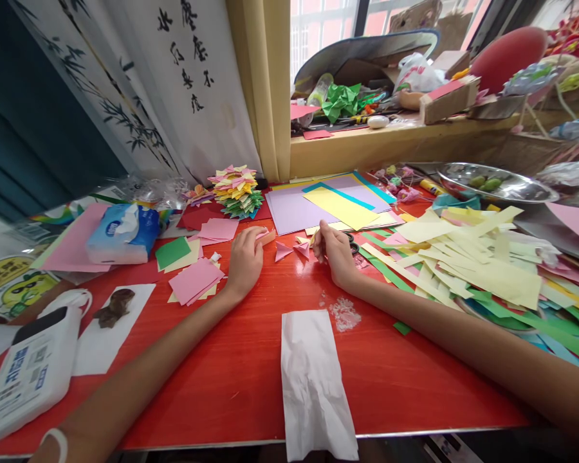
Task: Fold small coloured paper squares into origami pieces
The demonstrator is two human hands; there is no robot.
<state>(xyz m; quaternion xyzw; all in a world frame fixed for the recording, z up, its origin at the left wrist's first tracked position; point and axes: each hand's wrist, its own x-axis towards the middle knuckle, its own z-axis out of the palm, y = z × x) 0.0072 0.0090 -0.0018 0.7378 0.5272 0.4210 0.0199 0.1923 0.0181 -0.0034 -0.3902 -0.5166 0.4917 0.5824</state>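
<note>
My left hand (245, 262) rests on the red table, its fingers bent together around what looks like a small pink paper piece (261, 235), mostly covered. To the right, my right hand (336, 254) is closed with thumb and fingertips curled together; whatever they hold is hidden. Between both hands lie small folded pink paper triangles (283, 251). Dark scissor handles (353, 244) show just behind my right hand. Pink paper rectangles (196, 281) are stacked left of my left hand. Nearer the front edge is a crumpled white paper sheet (313, 379), with small clear scraps (344, 314) beside it.
Cut paper strips (482, 257) pile up at right, near a metal bowl (496, 183). Large coloured sheets (294, 212) and a folded-paper stack (236, 193) stand behind. A tissue pack (122, 235) and a white box (31, 373) are on the left.
</note>
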